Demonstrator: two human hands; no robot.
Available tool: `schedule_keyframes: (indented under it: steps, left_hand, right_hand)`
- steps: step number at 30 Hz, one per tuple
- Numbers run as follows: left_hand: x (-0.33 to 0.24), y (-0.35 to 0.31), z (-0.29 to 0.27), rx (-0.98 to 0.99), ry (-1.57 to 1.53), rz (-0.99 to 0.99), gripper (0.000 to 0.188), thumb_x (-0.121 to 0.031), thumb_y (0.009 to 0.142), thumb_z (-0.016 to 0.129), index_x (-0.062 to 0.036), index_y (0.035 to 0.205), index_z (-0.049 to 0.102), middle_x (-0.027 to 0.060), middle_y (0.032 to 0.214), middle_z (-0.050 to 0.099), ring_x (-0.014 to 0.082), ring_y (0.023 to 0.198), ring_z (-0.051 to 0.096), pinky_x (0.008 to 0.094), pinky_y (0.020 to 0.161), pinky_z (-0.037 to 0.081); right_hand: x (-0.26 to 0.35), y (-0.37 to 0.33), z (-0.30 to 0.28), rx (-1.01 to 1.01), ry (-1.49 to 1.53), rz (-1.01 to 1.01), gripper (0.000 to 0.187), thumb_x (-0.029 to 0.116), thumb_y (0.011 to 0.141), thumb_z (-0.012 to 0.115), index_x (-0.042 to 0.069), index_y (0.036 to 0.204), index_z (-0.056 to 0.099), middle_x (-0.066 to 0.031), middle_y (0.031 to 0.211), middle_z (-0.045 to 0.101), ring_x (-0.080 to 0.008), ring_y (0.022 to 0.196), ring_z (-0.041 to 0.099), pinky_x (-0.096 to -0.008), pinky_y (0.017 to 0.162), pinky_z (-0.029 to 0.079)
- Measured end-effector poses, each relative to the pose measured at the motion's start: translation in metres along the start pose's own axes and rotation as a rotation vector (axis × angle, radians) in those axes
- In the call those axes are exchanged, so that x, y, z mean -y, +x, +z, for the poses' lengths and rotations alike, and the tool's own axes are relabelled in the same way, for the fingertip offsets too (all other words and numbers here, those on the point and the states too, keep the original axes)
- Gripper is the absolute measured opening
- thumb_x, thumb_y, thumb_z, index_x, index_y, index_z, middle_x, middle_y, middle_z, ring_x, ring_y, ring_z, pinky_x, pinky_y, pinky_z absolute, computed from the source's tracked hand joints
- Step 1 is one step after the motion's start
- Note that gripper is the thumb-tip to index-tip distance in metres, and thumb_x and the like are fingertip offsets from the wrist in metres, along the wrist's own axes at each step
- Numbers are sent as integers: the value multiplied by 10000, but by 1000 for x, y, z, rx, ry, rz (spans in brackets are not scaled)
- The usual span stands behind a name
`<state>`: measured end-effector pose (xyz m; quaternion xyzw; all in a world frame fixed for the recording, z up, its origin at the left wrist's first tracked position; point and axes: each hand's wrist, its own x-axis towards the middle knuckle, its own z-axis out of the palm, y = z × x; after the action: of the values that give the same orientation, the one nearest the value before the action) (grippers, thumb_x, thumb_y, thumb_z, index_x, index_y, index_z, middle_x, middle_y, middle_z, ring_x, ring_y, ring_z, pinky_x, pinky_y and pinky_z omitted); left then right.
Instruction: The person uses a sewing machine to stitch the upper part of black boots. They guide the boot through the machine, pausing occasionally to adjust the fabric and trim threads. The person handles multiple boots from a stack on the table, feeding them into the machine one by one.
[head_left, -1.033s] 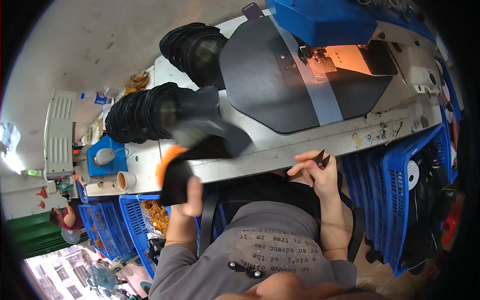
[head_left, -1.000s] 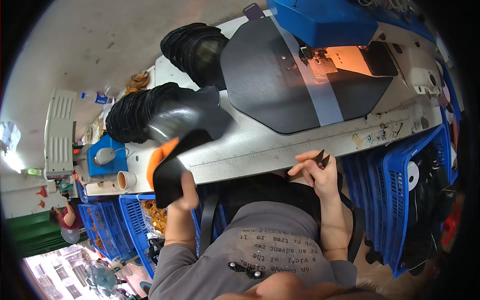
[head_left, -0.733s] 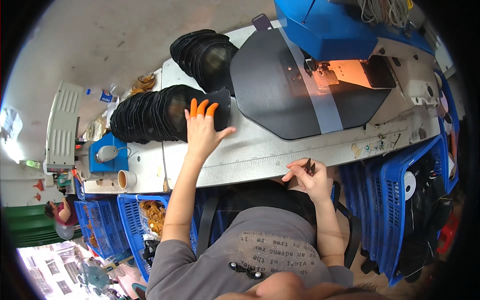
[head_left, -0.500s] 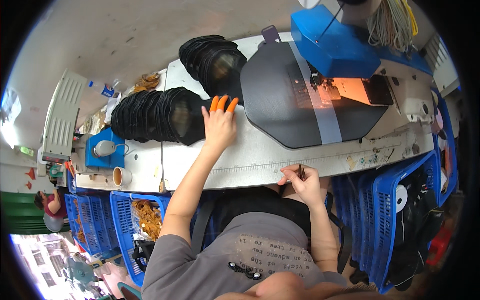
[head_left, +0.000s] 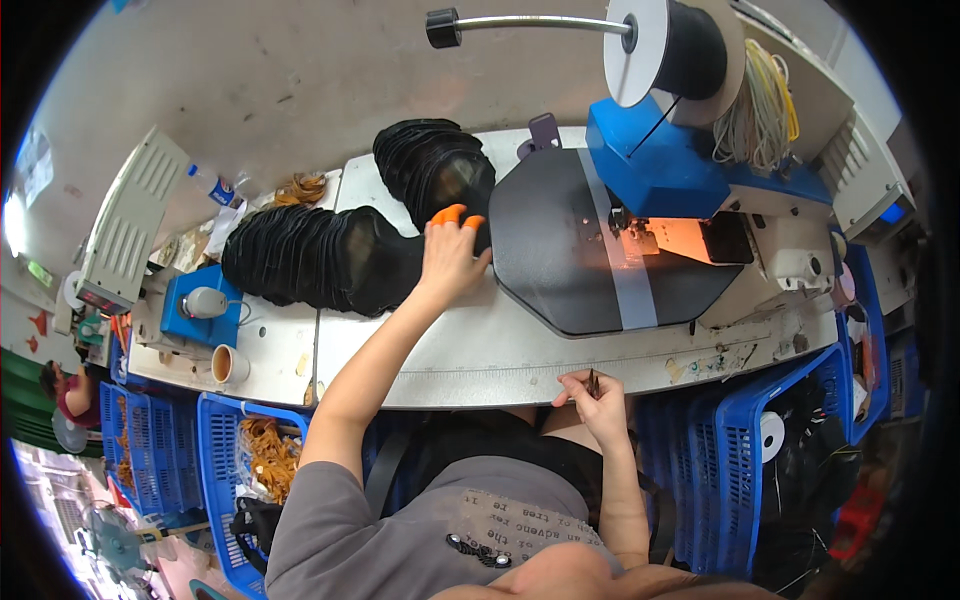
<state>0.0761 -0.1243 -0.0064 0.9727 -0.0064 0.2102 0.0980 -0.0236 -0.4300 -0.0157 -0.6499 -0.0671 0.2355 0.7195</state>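
Observation:
My left hand (head_left: 455,250), with orange finger covers on several fingertips, reaches over the table between two stacks of thin black pieces. Its fingers bend down at the near edge of the rear stack (head_left: 425,165), and the thumb stands apart. Left of that wrist the front stack (head_left: 300,258) lies fanned out. In my right hand (head_left: 600,412), near the table's front edge, is a slim dark pointed tool (head_left: 593,382), mostly covered by the fingers. A large black eight-sided panel (head_left: 550,240) with a grey strip lies under the blue sewing machine head (head_left: 645,160).
A thread spool (head_left: 690,50) hangs above the machine. Blue baskets (head_left: 735,450) flank my lap on both sides. On the left of the table (head_left: 450,370) are a cup (head_left: 230,365), a bottle (head_left: 212,187) and a blue motor-like unit (head_left: 197,305). Another person (head_left: 75,393) sits far left.
The view has tilted up, so the scene sits lower and the spool shows. My left fingers, stretched out before, are now more bent near the rear stack. My right hand keeps the pointed tool.

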Motion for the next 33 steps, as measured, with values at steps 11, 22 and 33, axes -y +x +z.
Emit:
schedule_keyframes:
  steps: [11, 22, 33]
  left_hand:
    - [7, 26, 95, 312, 266, 309, 727, -299, 825, 636, -68, 1465, 378, 223, 1522, 302, 424, 1347, 360, 679, 1012, 366]
    - [19, 58, 51, 225, -87, -69, 263, -66, 812, 590, 5, 1055, 661, 218, 1093, 664, 389, 1090, 617, 655, 973, 425]
    - [11, 79, 16, -492, -606, -398, 359, -287, 948, 619, 64, 962, 693, 229, 679, 646, 272, 572, 629, 382, 562, 440]
  right_hand:
    - [3, -5, 2, -43, -9, 13, 141, 96, 922, 646, -37, 917, 692, -71, 671, 696, -55, 564, 564, -201, 546, 371]
    - [5, -10, 0, -44, -30, 0, 144, 115, 927, 654, -21, 903, 692, -60, 653, 690, -36, 543, 539, -200, 524, 336]
    - [-4, -10, -5, -30, -34, -32, 147, 122, 926, 660, -16, 905, 703, -47, 654, 686, -32, 562, 551, -198, 520, 342]
